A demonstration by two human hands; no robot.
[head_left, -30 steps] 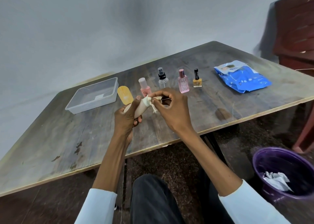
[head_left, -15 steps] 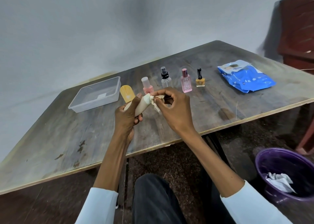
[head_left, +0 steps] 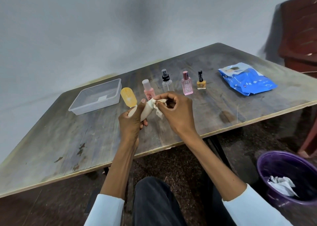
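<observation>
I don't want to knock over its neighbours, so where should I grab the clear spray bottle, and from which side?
Probably best to take the spray bottle by its clear round body, below the black pump, reaching straight in from your side. It stands upright, with a gap on each side for thumb and fingers.

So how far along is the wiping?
Done: crumpled white wipes lie in the purple bin. In hand: left hand grips the beige tapered tube, right hand holds a white wipe on its tip. Left, probably: four small bottles standing in a row.
</observation>
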